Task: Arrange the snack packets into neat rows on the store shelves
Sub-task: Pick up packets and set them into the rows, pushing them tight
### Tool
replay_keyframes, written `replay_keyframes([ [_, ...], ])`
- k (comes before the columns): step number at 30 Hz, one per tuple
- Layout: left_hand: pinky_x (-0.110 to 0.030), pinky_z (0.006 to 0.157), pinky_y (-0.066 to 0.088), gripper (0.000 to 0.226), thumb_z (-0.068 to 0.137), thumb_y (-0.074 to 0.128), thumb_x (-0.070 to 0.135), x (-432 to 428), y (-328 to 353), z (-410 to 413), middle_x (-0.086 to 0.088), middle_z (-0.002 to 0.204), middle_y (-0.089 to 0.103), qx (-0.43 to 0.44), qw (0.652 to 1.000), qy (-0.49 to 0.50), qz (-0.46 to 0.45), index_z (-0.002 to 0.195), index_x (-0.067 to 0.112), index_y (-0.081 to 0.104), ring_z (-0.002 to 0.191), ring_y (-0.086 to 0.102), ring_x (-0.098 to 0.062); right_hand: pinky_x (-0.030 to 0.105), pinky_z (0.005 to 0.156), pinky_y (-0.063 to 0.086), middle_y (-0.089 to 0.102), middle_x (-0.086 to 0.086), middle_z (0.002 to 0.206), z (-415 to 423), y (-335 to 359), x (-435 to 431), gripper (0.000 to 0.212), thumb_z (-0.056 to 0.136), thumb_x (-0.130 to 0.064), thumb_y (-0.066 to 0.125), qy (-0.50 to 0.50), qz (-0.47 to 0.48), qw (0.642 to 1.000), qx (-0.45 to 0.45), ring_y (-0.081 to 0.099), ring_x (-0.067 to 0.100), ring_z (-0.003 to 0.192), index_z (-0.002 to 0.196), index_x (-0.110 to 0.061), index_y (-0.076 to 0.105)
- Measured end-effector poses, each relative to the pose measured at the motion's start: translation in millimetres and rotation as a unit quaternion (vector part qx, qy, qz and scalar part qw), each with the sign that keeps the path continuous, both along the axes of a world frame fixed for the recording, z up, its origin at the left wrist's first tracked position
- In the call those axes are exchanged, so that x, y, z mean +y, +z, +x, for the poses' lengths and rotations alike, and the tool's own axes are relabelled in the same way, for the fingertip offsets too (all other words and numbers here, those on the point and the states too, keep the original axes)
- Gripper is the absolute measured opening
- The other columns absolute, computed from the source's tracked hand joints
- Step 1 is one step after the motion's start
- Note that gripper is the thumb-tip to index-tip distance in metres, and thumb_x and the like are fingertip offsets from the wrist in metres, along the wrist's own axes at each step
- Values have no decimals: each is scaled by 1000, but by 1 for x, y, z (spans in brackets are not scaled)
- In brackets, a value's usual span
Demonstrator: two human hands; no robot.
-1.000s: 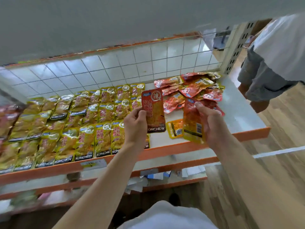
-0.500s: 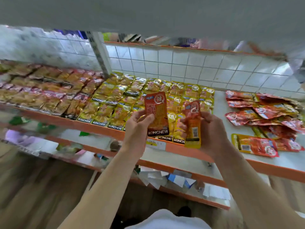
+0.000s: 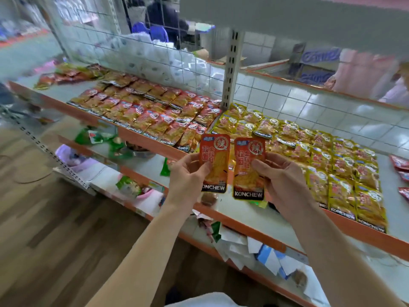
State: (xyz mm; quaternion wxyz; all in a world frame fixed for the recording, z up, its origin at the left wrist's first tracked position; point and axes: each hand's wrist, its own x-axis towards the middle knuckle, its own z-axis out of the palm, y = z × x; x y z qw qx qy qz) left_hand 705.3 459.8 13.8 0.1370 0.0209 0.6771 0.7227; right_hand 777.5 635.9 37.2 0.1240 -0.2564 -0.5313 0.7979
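Note:
My left hand (image 3: 188, 178) holds one orange-red KONCHEW snack packet (image 3: 215, 158) upright, front side facing me. My right hand (image 3: 281, 180) holds a second, matching orange-red packet (image 3: 249, 165) beside it, also front side out. Both packets hover above the front edge of the orange-trimmed shelf (image 3: 243, 220). Behind them, rows of red packets (image 3: 152, 114) fill the shelf's left section, and rows of yellow packets (image 3: 309, 156) fill the section to the right.
A white slotted upright (image 3: 230, 69) and a wire grid back divide the shelf sections. Loose red packets (image 3: 400, 167) lie at the far right and another heap (image 3: 66, 74) at the far left. The lower shelf (image 3: 254, 247) holds papers and green wrappers. A person stands behind the grid.
The view has swung left along the shelf. The packet in my right hand has turned from its back side to its front, and both packets now sit side by side.

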Motion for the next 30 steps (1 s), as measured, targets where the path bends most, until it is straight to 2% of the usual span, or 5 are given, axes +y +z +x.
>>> replay_keyframes([
  [6, -34, 82, 59, 14, 89, 75, 12, -98, 2, -32, 5, 90, 78, 17, 999, 47, -15, 97, 23, 72, 88, 75, -16, 44, 87, 56, 77, 10, 99, -47, 3, -89, 37, 63, -12, 79, 38, 23, 999, 9, 74, 24, 94, 99, -10, 72],
  [11, -25, 62, 58, 17, 93, 69, 7, -153, 4, -43, 11, 79, 76, 5, 997, 74, 8, 93, 24, 69, 74, 74, -10, 26, 66, 58, 78, 5, 88, -64, 2, -135, 29, 73, -10, 77, 48, 0, 999, 26, 75, 17, 81, 100, -16, 68],
  [16, -54, 95, 55, 14, 84, 75, 15, -171, 2, -56, -7, 102, 77, -49, 994, 80, 60, 95, 23, 73, 100, 72, -30, 34, 82, 53, 77, 3, 86, -71, 0, -154, 30, 76, -7, 78, 64, 30, 997, 6, 69, 23, 83, 102, -16, 66],
  [22, -32, 74, 60, 18, 88, 75, 15, -179, 2, -74, 5, 92, 77, -26, 996, 69, 41, 103, 20, 67, 87, 75, -17, 42, 88, 55, 78, 5, 95, -90, -3, -163, 20, 83, -6, 75, 75, 84, 994, -3, 74, 23, 92, 100, -14, 71],
  [30, -31, 75, 60, 17, 85, 78, 10, -190, 0, -124, 7, 87, 77, -22, 998, 60, -2, 94, 20, 68, 85, 75, -15, 32, 77, 59, 78, 0, 91, -142, -9, -175, 16, 84, -5, 75, 51, 115, 992, -19, 75, 19, 89, 96, -15, 72],
])
